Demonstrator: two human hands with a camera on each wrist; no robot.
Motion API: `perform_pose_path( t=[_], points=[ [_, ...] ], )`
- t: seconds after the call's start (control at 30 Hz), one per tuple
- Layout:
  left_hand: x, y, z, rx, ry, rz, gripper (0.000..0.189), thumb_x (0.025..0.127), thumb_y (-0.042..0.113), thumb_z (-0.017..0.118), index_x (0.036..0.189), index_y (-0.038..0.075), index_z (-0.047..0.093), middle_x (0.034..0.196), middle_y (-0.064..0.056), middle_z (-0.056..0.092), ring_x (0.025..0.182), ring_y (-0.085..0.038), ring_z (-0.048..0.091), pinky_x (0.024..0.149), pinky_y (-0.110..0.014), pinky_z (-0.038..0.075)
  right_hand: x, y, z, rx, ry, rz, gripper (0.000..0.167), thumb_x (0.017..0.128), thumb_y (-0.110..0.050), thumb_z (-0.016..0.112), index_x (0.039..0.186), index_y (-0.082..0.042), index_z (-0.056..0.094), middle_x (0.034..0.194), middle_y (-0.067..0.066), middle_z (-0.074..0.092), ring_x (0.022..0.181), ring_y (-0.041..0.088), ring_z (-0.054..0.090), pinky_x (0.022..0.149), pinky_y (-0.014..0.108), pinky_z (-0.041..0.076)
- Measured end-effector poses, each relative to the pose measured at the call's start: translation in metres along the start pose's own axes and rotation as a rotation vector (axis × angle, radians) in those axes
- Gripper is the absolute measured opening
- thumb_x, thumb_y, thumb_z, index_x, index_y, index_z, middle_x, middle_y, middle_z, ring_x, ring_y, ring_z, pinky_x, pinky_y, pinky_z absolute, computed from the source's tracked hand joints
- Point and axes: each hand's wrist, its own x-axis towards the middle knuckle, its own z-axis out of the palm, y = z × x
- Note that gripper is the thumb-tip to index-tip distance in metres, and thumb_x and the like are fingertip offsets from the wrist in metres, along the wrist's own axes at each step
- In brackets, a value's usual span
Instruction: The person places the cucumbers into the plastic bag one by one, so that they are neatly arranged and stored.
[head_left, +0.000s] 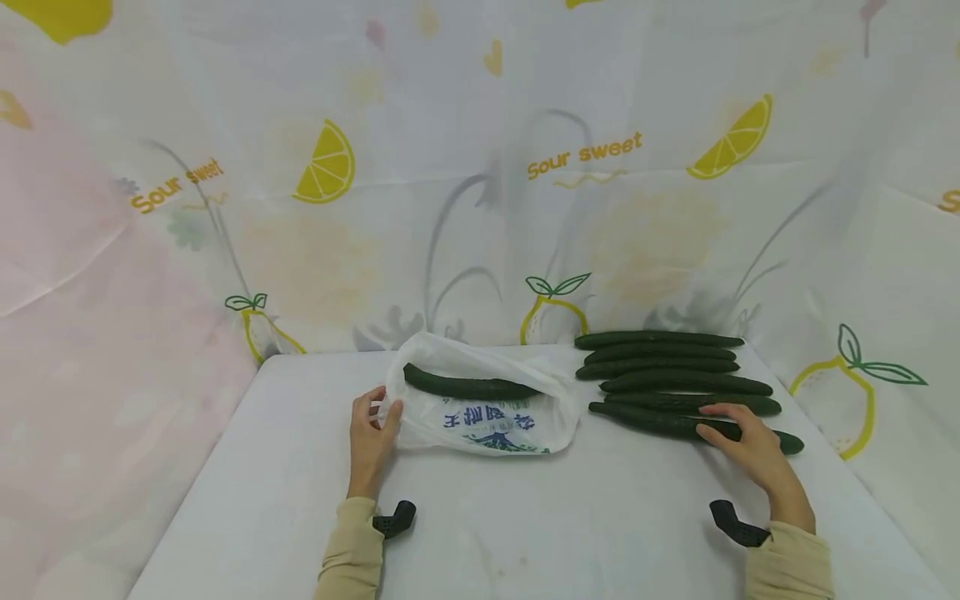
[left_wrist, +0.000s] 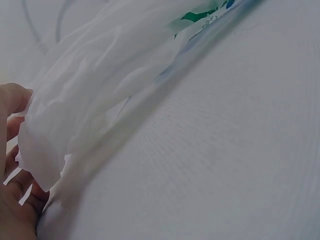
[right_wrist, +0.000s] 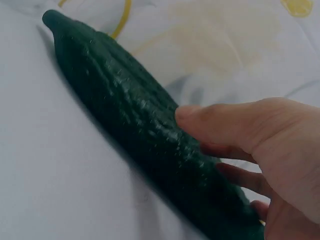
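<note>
My left hand (head_left: 372, 446) grips the left edge of a white plastic bag (head_left: 420, 433), thumb in front and fingers behind. In the left wrist view, a flap of thin film hangs between those fingers (left_wrist: 15, 97). Inside the bag's wide mouth lies one dark green cucumber (head_left: 468, 387). Over at the right, my right hand (head_left: 757, 454) holds the nearest cucumber (head_left: 652, 419) of a row, thumb and index finger on its two sides. The right wrist view shows this cucumber (right_wrist: 115, 90) close up, bumpy and glossy, its far side hiding some fingertips.
Several more cucumbers (head_left: 667, 364) lie roughly parallel behind the held one, towards the table's back right corner. The white table (head_left: 525, 525) ends against a lemon-printed curtain (head_left: 450, 208). A black wrist mount (head_left: 738, 525) sits on each forearm.
</note>
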Motion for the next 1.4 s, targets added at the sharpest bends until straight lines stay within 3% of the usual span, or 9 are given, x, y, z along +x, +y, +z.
perform_pose_path(
  t=[0.1, 0.17, 0.37, 0.53, 0.7, 0.9, 1.13, 1.4],
  points=[
    [-0.001, 0.000, 0.000, -0.001, 0.006, -0.003, 0.041, 0.090, 0.028, 0.063, 0.125, 0.010, 0.054, 0.119, -0.010, 0.051, 0.098, -0.019, 0.047, 0.076, -0.020, 0.032, -0.001, 0.004, 0.003, -0.024, -0.013, -0.002, 0.044, 0.089, -0.032, 0.063, 0.120, -0.002, 0.057, 0.128, 0.029, 0.045, 0.117, 0.054, 0.039, 0.084, 0.064, 0.020],
    [-0.001, 0.001, -0.001, -0.003, 0.006, -0.001, 0.040, 0.090, 0.029, 0.063, 0.124, 0.010, 0.054, 0.118, -0.010, 0.051, 0.097, -0.019, 0.047, 0.076, -0.019, 0.033, -0.001, 0.007, 0.004, -0.028, -0.020, 0.000, 0.046, 0.088, -0.033, 0.064, 0.121, -0.002, 0.056, 0.129, 0.030, 0.043, 0.116, 0.055, 0.038, 0.088, 0.068, 0.017],
    [0.000, 0.002, 0.000, -0.008, 0.003, -0.010, 0.041, 0.090, 0.030, 0.063, 0.124, 0.009, 0.054, 0.118, -0.010, 0.052, 0.097, -0.019, 0.048, 0.076, -0.019, 0.033, -0.004, 0.012, 0.002, -0.042, -0.065, 0.032, 0.050, 0.087, -0.037, 0.064, 0.124, -0.004, 0.053, 0.132, 0.031, 0.041, 0.119, 0.056, 0.033, 0.097, 0.074, -0.002],
    [0.000, -0.002, -0.002, 0.000, -0.001, -0.021, 0.040, 0.090, 0.028, 0.062, 0.124, 0.009, 0.054, 0.118, -0.010, 0.052, 0.099, -0.019, 0.048, 0.076, -0.018, 0.032, -0.006, 0.017, 0.009, -0.058, -0.081, 0.017, 0.053, 0.085, -0.038, 0.067, 0.126, -0.007, 0.052, 0.133, 0.030, 0.043, 0.120, 0.055, 0.032, 0.099, 0.073, -0.003],
    [0.000, -0.007, -0.002, -0.004, -0.004, -0.015, 0.038, 0.090, 0.026, 0.063, 0.124, 0.009, 0.055, 0.117, -0.009, 0.052, 0.098, -0.019, 0.048, 0.075, -0.015, 0.032, -0.007, 0.022, 0.014, -0.071, -0.043, -0.005, 0.053, 0.083, -0.036, 0.070, 0.125, -0.008, 0.053, 0.131, 0.029, 0.047, 0.115, 0.054, 0.035, 0.099, 0.072, -0.004],
    [0.005, -0.003, 0.000, -0.020, -0.002, 0.004, 0.037, 0.090, 0.025, 0.063, 0.123, 0.008, 0.056, 0.116, -0.010, 0.053, 0.097, -0.018, 0.048, 0.074, -0.015, 0.033, -0.002, 0.024, 0.014, -0.090, 0.029, -0.042, 0.050, 0.082, -0.034, 0.071, 0.121, -0.009, 0.056, 0.127, 0.028, 0.050, 0.113, 0.053, 0.036, 0.100, 0.071, -0.004],
    [0.003, 0.001, 0.002, -0.009, -0.032, -0.038, 0.039, 0.092, 0.027, 0.060, 0.125, 0.008, 0.054, 0.119, -0.010, 0.052, 0.100, -0.019, 0.048, 0.076, -0.018, 0.032, -0.005, 0.029, 0.012, -0.083, 0.086, -0.067, 0.046, 0.082, -0.030, 0.072, 0.119, -0.008, 0.057, 0.125, 0.027, 0.052, 0.113, 0.052, 0.036, 0.100, 0.070, -0.005],
    [0.010, 0.000, 0.002, -0.024, -0.024, -0.041, 0.038, 0.093, 0.024, 0.058, 0.126, 0.007, 0.053, 0.120, -0.012, 0.051, 0.100, -0.018, 0.045, 0.080, -0.025, 0.033, 0.005, 0.033, 0.018, -0.058, 0.092, -0.050, 0.046, 0.082, -0.031, 0.072, 0.121, -0.010, 0.058, 0.125, 0.025, 0.054, 0.117, 0.048, 0.037, 0.103, 0.064, -0.003]
  ],
)
